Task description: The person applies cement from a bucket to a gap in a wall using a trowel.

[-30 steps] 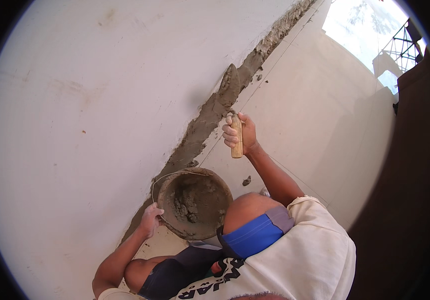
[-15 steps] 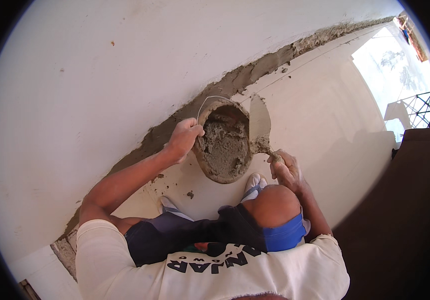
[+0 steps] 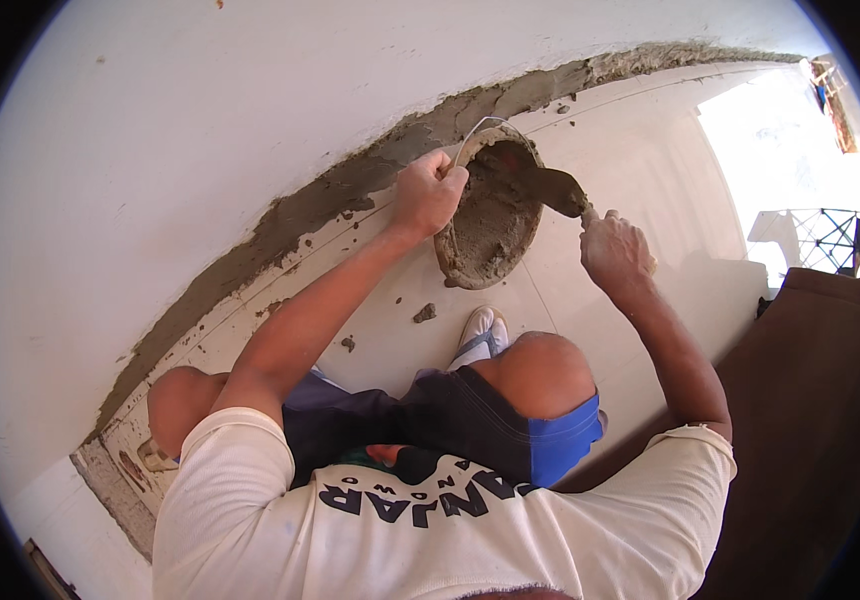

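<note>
A mortar-crusted bucket point(image 3: 470, 283) is tilted with its mouth facing me, and grey wet mortar point(image 3: 493, 225) lies inside. My left hand point(image 3: 432, 196) is closed on its left rim, beside the thin wire handle point(image 3: 491, 120). In my right hand point(image 3: 618, 252), fingers wrapped round the grip, is a trowel point(image 3: 562, 190). Its blade reaches over the bucket's right rim, and the tip is hidden in the mouth against the mortar. Behind the bucket, a band of grey mortar point(image 3: 350, 185) runs along the foot of the white wall.
The white wall point(image 3: 200, 150) rises on the left. Mortar crumbs point(image 3: 425, 313) lie on the pale tiled floor point(image 3: 670, 190). At right stand a brown panel-like surface point(image 3: 800, 400) and a dark metal frame point(image 3: 828, 238) by a bright opening. My shoe point(image 3: 485, 335) is just below the bucket.
The bucket has shifted away from me and to the right with my left hand. The trowel's blade, upright beside the bucket before, now points left into its mouth. My right hand moved up and right.
</note>
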Tool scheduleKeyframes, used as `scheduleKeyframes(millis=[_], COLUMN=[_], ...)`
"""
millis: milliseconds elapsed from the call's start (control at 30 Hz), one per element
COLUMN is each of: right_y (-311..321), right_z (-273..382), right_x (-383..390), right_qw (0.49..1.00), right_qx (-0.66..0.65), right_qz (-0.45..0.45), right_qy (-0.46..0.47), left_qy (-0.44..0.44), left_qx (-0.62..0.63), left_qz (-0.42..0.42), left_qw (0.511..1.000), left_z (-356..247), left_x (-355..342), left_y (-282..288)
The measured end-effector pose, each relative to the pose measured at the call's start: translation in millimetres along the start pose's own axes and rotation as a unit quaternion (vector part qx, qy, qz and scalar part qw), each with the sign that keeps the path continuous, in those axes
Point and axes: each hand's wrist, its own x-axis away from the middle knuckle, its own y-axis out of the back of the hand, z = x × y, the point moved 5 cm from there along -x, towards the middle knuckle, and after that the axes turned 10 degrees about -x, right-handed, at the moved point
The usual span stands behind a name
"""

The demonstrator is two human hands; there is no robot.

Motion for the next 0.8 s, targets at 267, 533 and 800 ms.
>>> scheduleKeyframes(millis=[267, 533, 800], right_y=[-79.0, -59.9, -38.0], right_z=[32.2, 78.1, 61.1], right_x=[-3.9, 16.6, 2.2], right_qw=[0.945, 0.921, 0.959], right_qx=[-0.275, -0.374, -0.124], right_qz=[0.153, 0.018, -0.169], right_qy=[0.091, 0.106, 0.191], left_qy=[-0.025, -0.044, -0.039], left_qx=[0.066, 0.01, 0.009], left_qz=[-0.093, -0.087, -0.082], left_qw=[0.993, 0.995, 0.996], left_z=[12.3, 23.8, 25.2], left_x=[1.7, -8.2, -12.1], left_y=[-6.1, 27.3, 33.7])
